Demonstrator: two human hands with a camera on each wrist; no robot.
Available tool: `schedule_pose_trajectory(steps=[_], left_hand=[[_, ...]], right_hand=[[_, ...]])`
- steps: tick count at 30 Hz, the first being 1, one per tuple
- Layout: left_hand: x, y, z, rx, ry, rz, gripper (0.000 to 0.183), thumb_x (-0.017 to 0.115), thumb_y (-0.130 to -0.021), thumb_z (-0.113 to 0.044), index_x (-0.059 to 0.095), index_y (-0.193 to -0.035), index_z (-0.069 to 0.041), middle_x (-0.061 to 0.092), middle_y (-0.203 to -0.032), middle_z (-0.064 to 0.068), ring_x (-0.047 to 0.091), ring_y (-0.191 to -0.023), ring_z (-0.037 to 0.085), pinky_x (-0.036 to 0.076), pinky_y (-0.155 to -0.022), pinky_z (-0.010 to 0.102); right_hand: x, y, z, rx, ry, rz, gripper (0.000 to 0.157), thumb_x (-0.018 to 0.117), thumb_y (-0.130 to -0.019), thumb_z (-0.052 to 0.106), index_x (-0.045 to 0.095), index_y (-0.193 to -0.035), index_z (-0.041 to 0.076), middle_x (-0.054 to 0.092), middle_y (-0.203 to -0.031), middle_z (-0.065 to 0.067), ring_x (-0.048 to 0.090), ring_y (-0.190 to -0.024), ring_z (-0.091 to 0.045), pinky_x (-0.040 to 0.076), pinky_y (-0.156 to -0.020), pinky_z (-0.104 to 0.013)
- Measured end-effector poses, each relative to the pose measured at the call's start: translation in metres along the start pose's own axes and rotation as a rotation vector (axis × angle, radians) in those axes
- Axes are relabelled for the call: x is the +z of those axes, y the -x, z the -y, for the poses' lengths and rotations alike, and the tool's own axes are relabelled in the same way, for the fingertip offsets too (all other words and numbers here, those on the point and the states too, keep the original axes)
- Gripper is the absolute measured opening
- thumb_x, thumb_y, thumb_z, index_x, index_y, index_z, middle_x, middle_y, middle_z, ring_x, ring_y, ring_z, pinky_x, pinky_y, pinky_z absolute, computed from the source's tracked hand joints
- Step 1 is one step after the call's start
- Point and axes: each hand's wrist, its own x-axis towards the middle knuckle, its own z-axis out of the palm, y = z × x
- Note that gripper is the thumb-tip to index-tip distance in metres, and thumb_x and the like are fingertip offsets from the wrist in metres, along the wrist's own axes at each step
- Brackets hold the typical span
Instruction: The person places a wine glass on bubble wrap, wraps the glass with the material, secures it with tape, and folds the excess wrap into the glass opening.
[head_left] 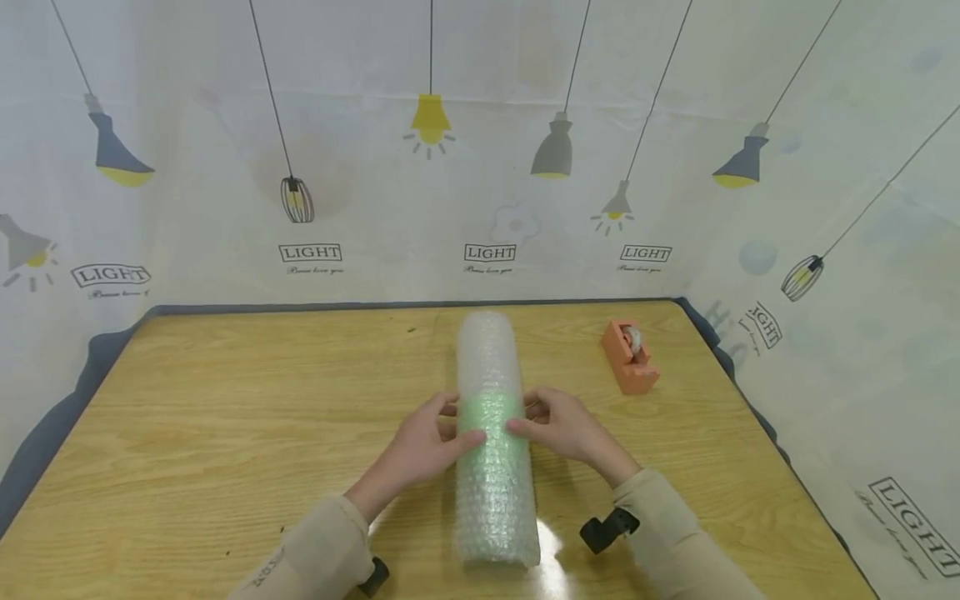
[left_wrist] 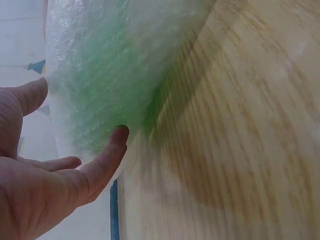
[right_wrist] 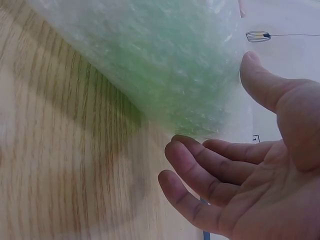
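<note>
A long roll of clear bubble wrap (head_left: 487, 358) lies on the wooden table, pointing away from me, with a green band showing through its middle. My left hand (head_left: 431, 437) is at its left side and my right hand (head_left: 562, 423) at its right. Both thumbs reach over the upper surface at the green part. In the left wrist view, the relaxed fingers (left_wrist: 102, 162) lie along the wrap with the palm apart from it. The right wrist view shows loosely spread fingers (right_wrist: 187, 162) at the wrap's lower side and the thumb at its edge.
An orange tape dispenser (head_left: 630, 358) with a roll of tape stands at the back right. The wooden table (head_left: 247, 400) has a dark border along its far edge. Behind it hangs a pale cloth (head_left: 390, 200) printed with lamps. A black strap (head_left: 609, 530) hangs by the right sleeve.
</note>
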Motion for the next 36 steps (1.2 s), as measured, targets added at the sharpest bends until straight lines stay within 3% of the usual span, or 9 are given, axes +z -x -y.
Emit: schedule_pose_trajectory(steps=[10, 18, 29, 36], left_hand=[[-0.007, 0.008, -0.007, 0.044, -0.126, -0.035, 0.072, 0.070, -0.088, -0.039, 0.040, -0.145, -0.006, 0.052, -0.135, 0.017, 0.060, -0.109, 0.031, 0.056, -0.080, 0.039], [-0.008, 0.011, -0.011, 0.051, -0.167, -0.034, 0.070, 0.073, -0.087, -0.033, 0.042, -0.145, -0.010, 0.051, -0.134, 0.015, 0.059, -0.108, 0.029, 0.056, -0.078, 0.036], [-0.001, 0.009, -0.012, 0.042, -0.166, -0.070, 0.074, 0.077, -0.082, -0.037, 0.044, -0.143, -0.012, 0.050, -0.127, 0.011, 0.058, -0.102, 0.026, 0.056, -0.070, 0.030], [0.005, 0.004, -0.013, 0.025, -0.165, -0.113, 0.080, 0.081, -0.077, -0.042, 0.045, -0.141, -0.013, 0.050, -0.124, 0.011, 0.060, -0.100, 0.026, 0.056, -0.067, 0.029]], right_hand=[[0.003, -0.003, -0.007, -0.059, -0.121, 0.105, 0.049, 0.064, -0.094, 0.032, 0.057, -0.127, -0.003, 0.065, -0.118, -0.019, 0.062, -0.108, -0.031, 0.054, -0.088, -0.042], [0.002, -0.006, -0.008, -0.121, -0.067, 0.161, 0.049, 0.060, -0.097, 0.030, 0.054, -0.130, -0.005, 0.064, -0.120, -0.022, 0.061, -0.111, -0.034, 0.052, -0.091, -0.046], [-0.005, 0.001, 0.003, -0.058, 0.118, 0.022, 0.049, 0.070, -0.089, 0.033, 0.059, -0.125, 0.001, 0.067, -0.110, -0.012, 0.065, -0.097, -0.024, 0.056, -0.078, -0.036], [-0.009, 0.008, 0.016, -0.057, 0.158, 0.009, 0.049, 0.067, -0.091, 0.039, 0.061, -0.121, 0.000, 0.069, -0.105, -0.011, 0.066, -0.092, -0.022, 0.056, -0.077, -0.036]])
